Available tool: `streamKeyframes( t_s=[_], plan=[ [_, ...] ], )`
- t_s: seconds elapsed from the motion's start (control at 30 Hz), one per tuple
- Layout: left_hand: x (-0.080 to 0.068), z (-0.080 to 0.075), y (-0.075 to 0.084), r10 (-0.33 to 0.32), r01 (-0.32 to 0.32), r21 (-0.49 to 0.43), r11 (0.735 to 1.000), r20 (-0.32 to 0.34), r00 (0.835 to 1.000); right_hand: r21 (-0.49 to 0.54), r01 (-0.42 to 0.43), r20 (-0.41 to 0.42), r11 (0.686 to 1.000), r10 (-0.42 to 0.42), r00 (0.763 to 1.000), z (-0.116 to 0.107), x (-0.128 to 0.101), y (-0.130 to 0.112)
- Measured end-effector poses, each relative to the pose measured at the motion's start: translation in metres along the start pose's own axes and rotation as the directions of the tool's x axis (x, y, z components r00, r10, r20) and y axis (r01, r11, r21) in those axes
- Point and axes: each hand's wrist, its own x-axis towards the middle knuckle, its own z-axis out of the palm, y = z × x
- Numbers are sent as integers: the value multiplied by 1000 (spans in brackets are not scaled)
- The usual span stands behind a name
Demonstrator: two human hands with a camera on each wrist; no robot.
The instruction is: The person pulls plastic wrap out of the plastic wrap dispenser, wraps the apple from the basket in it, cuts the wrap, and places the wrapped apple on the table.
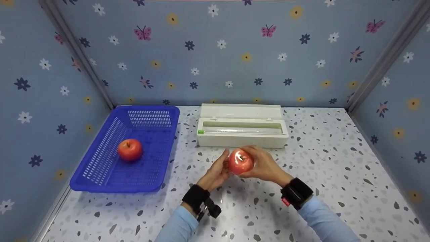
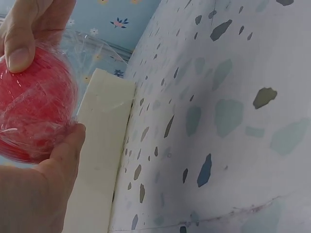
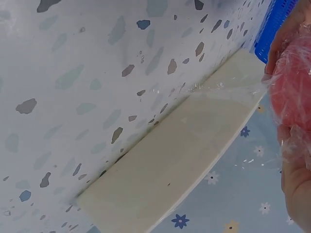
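Both hands are meeting over the middle of the speckled table, just near of the white cling-film dispenser box, and between them they are holding a red apple wrapped in clear film. The left hand is coming up from the near left with its wrist banded in black and its fingers curling against the left side of the wrapped apple; the left wrist view is showing its thumb pressing the fruit from below. The right hand is reaching in from the near right, cupping the apple's right and far side with curled fingers, and in the left wrist view its thumb is pressing on top of the film. The film is lying wrinkled and shiny over the fruit, and a loose edge is stretching away from it in the right wrist view. To the far left a blue plastic basket is sitting on the table, holding a second, bare red apple.
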Motion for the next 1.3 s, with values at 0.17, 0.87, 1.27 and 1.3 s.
streamKeyframes(
  t_s=[0.17, 0.87, 1.27, 1.3],
  plan=[
    [-2, 0, -4, 32, -34, 27, 999, 68, 997, 4, -21, 19, 1000, 21, 1000, 3, -1, 3],
    [0, -4, -2, 27, -24, 23, 999, -99, 995, 298, -312, -26, 902, 334, 942, -12, 1, 22],
    [-6, -10, -3, 29, -33, -41, 999, -85, 996, 527, -450, 51, 721, 502, 863, -7, 0, 22],
    [-7, -11, -3, 27, -31, -42, 999, -85, 996, 534, -461, 56, 708, 514, 856, -7, 0, 23]
  ],
)
